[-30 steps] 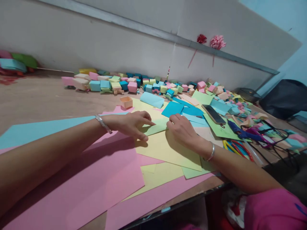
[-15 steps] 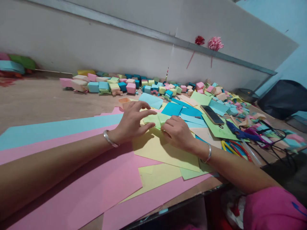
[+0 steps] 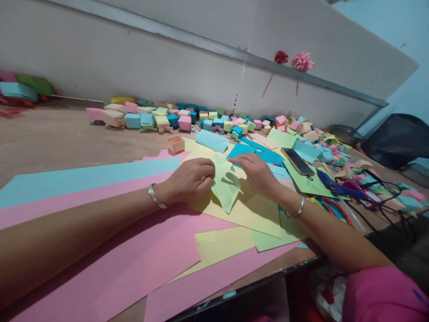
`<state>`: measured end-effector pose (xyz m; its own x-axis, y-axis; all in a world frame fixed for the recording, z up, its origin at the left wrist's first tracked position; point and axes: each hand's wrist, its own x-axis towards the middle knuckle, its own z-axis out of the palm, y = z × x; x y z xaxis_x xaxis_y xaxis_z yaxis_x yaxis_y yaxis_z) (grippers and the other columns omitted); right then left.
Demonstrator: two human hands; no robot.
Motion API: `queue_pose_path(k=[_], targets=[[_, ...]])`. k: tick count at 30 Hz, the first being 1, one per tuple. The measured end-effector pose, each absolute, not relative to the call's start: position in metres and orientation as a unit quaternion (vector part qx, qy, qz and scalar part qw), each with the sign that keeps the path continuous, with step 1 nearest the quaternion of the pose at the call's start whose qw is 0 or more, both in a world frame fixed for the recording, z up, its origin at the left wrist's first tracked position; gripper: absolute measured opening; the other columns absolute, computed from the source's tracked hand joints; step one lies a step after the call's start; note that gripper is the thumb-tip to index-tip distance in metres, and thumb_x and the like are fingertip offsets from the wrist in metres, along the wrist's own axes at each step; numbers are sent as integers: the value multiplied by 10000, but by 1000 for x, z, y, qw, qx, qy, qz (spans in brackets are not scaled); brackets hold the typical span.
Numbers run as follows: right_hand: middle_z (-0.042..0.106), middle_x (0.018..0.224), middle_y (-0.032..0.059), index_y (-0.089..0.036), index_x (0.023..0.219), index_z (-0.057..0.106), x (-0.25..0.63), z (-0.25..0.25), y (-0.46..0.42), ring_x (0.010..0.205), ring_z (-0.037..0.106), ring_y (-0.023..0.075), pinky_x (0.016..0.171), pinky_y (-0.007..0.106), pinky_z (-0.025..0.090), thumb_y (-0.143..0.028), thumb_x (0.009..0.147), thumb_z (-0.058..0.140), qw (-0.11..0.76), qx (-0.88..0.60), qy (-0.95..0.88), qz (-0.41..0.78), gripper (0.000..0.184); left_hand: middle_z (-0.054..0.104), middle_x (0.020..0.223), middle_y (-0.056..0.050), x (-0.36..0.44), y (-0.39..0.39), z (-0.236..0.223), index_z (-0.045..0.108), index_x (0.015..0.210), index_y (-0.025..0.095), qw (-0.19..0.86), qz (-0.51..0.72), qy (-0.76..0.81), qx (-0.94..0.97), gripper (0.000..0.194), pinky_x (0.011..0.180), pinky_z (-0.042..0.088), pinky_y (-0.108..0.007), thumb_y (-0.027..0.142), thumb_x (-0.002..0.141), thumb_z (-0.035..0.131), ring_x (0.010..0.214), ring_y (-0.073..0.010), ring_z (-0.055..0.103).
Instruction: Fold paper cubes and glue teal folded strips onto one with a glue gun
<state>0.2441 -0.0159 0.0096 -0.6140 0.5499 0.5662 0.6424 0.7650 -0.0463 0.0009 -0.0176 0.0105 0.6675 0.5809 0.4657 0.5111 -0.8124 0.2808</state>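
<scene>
A little orange paper box [image 3: 176, 144] sits left of the middle, past the left hand [image 3: 194, 180], with its top open so you can see its inside walls. Far on the right, next to a big black bag [image 3: 395, 139], there is a dark tray [image 3: 345, 133], but it is too small to tell what is in it. The left hand comes in from the left with its fingers curled and pinches the left side of a light green paper [image 3: 225, 185]. That paper is in the middle, over a yellow sheet [image 3: 254, 214]. It has folds in it, and one pointy corner aims at the near side. The right hand [image 3: 253, 172] comes in from the right, palm down, with loose fingers stretched out to the left and gripping nothing. It is just beside the green paper; I cannot tell if it touches it. Blue paper [image 3: 268, 155] is just past the right hand. A phone [image 3: 297, 161] lies farther right, on another green sheet [image 3: 310, 183]. Lots of small colored paper blocks [image 3: 184, 123] stand along the far wall.
</scene>
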Motion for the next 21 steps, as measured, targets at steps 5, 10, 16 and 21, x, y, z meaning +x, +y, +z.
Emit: queue_pose_path(k=[5,10,16,21], targets=[[566,1362,48,-288,1146,665,249,8,-8,1151,501,226,913,388,416,-63,928,474,239,-272,-913,-190,366,637,915,-70,1,-11,10,694,860,157,128,326,317,881,290,798,504,-307,72,698,470,869,-189,612],[606,1325,1,-307,1044,699,246,11,-12,1208,486,196,902,358,344,-124,970,462,189,-265,-927,-189,309,645,994,-61,2,-7,6,696,926,178,209,325,336,859,424,835,525,-309,19,652,414,944,-176,625],[733,976,21,-250,921,708,244,9,-12,970,605,174,827,356,312,-126,969,453,194,-259,-938,-125,288,695,1101,-64,1,-6,5,725,875,195,267,330,328,844,325,921,526,-349,108,766,432,1042,-190,635],[716,857,48,-178,1096,661,238,4,-18,799,603,161,734,309,332,-242,969,495,180,-269,-945,-50,219,745,929,-59,3,-21,23,732,742,205,93,329,328,881,314,922,443,-403,349,892,497,965,-230,613]])
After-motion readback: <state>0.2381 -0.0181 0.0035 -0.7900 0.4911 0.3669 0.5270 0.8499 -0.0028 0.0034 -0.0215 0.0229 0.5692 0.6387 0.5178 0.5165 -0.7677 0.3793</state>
